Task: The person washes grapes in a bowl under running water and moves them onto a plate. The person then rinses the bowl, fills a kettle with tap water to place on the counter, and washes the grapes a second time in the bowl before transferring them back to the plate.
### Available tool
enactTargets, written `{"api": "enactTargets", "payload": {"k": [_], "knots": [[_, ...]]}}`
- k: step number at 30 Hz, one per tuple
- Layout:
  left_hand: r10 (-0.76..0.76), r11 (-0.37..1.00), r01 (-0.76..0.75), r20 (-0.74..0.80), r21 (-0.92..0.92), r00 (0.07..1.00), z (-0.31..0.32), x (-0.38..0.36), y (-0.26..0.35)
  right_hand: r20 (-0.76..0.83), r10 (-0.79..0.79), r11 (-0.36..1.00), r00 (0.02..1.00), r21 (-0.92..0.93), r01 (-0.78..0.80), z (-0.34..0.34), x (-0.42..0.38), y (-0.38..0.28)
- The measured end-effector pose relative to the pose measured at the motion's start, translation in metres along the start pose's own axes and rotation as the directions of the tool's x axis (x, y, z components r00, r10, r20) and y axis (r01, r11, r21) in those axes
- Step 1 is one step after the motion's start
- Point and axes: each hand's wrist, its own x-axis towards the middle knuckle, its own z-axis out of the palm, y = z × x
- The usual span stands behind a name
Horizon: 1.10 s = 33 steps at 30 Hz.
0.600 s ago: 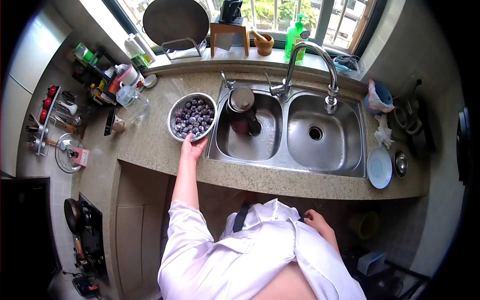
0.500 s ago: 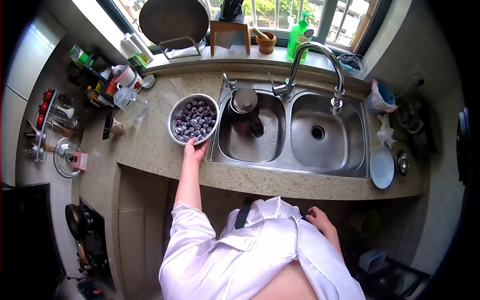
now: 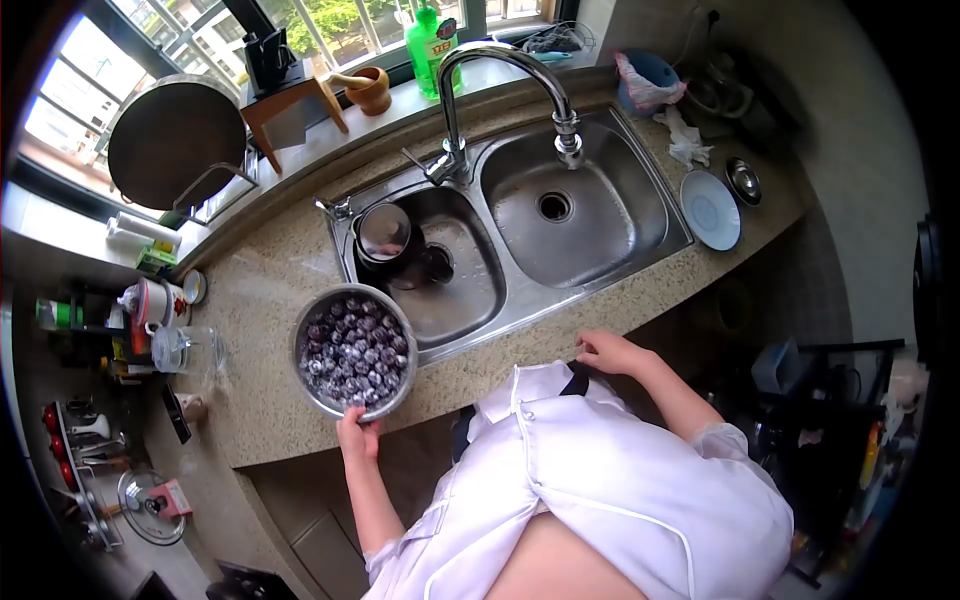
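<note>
A round metal bowl full of dark, frosted-looking round fruit is at the counter's front edge, left of the sink. My left hand grips its near rim, with the thumb up against the side. To the right, my right hand is at the counter's front edge, away from the bowl; its fingers are curled and I make out nothing in them. A dark pot-like container stands in the left sink basin.
The faucet arches over the right basin. A pale plate and a small metal bowl sit right of the sink. Left on the counter are a glass jug and a phone-like dark object.
The view has turned and shifted right. The bowl, with my left hand on its rim, is nearer to me and partly over the counter's edge. My right hand has come up to the counter edge.
</note>
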Motion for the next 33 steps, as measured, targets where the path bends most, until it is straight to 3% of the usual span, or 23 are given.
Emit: {"api": "enactTargets", "payload": {"k": [2,4,5,7,8,10,15,18,19,20,22,23,25,27,29,31,33], "knots": [[-0.066,0.996,0.064,0.028,0.068,0.997,0.011,-0.034,-0.005,0.049,0.003,1.000,0.999,0.007,-0.004,-0.012,0.007,-0.024],[-0.135,0.984,0.126,0.059,0.128,0.989,0.032,-0.058,-0.011,0.150,-0.044,0.966,0.988,0.260,0.004,-0.026,0.017,-0.050],[-0.114,0.985,0.101,0.094,0.140,0.989,0.051,-0.070,-0.014,0.152,-0.044,0.965,0.987,0.261,0.003,-0.030,0.024,-0.057],[-0.151,0.974,0.122,0.149,0.189,0.977,0.081,-0.073,-0.021,0.216,-0.129,0.765,0.968,0.643,-0.042,-0.038,0.035,-0.065],[-0.175,0.966,0.131,0.187,0.223,0.967,0.094,-0.069,-0.026,0.221,-0.130,0.767,0.967,0.640,-0.043,-0.044,0.041,-0.066],[-0.246,0.930,0.154,0.255,0.333,0.935,0.108,-0.056,-0.051,0.280,-0.187,0.603,0.942,0.789,-0.115,-0.058,0.040,-0.064],[-0.241,0.901,0.073,0.355,0.427,0.903,0.226,-0.054,-0.069,0.204,-0.121,0.603,0.971,0.793,-0.091,-0.111,0.050,-0.041],[-0.317,0.854,0.072,0.405,0.515,0.858,0.279,-0.046,-0.087,0.279,0.073,0.405,0.957,0.869,-0.284,-0.127,0.064,0.021],[-0.301,0.857,0.066,0.393,0.511,0.869,0.294,-0.039,-0.092,0.290,0.054,0.410,0.955,0.866,-0.286,-0.131,0.068,0.038],[-0.378,0.810,0.078,0.418,0.581,0.826,0.311,-0.032,-0.095,0.214,0.056,0.364,0.975,0.905,-0.220,-0.133,0.071,0.055],[-0.512,0.704,0.062,0.446,0.707,0.734,0.337,-0.011,-0.099,0.150,0.043,0.317,0.988,0.935,-0.156,-0.135,0.077,0.085],[-0.519,0.621,-0.052,0.460,0.782,0.721,0.349,0.001,-0.096,0.113,0.071,0.327,0.991,0.936,-0.130,-0.138,0.081,0.098],[-0.514,0.518,-0.105,0.407,0.849,0.755,0.367,0.042,-0.088,0.082,0.093,0.339,0.992,0.934,-0.109,-0.150,0.087,0.115],[-0.265,0.405,-0.285,0.410,0.869,0.873,0.392,0.060,-0.064,0.065,0.214,0.298,0.975,0.946,-0.129,-0.162,0.091,0.122],[-0.019,0.007,-0.592,0.592,0.806,0.806,0.410,0.085,-0.036,0.080,0.214,0.288,0.974,0.947,-0.141,-0.169,0.095,0.133],[0.125,-0.339,-0.589,0.655,0.734,0.745,0.430,0.103,-0.016,0.091,0.271,0.283,0.958,0.944,-0.170,-0.175,0.099,0.137],[0.245,-0.585,-0.483,0.710,0.652,0.661,0.432,0.140,-0.010,0.085,0.272,0.264,0.958,0.951,-0.160,-0.173,0.105,0.141]]}}
